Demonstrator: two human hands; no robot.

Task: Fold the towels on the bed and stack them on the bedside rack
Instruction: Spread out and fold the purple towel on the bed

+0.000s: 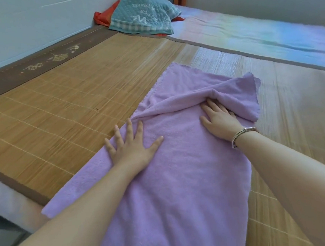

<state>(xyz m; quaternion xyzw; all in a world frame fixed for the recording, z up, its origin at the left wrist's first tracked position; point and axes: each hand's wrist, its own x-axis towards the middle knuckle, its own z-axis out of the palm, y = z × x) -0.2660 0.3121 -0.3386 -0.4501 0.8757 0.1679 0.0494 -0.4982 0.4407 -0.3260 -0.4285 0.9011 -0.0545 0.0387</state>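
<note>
Lilac terry cloth, a single towel point(172, 170), lies lengthwise across the lower middle of the frame on the bamboo mat point(60, 103) that covers the bed, its near end running off the bottom edge and its far end rumpled toward the centre right. The left hand point(128, 146) lies flat on the towel's left margin with fingers spread wide, its grip pinching nothing, only pressing the cloth down. The right hand point(219, 117), with a silver bangle point(243, 136) on its wrist, also lies flat, but its fingertips disappear under a raised fold at the far right corner, so I cannot tell whether they are hooking that fold or merely pushing it. That hump is where I think trouble starts: if the fold is made over it, the crease will be trapped inside and the bundle will end up lopsided, a poor base for a stack. The left edge looks drawn inward in ridges running toward the left fingers, so the long sides may not lie parallel and the corners could miss each other. The mat looks smooth, and in my judgement a hard sweep could drag the whole towel toward the bed's edge at lower left instead of flattening it. A teal quilted pillow point(142, 14) sits at the upper middle, well apart. No rack is in view, nor any other towel that I can recognise.
</note>
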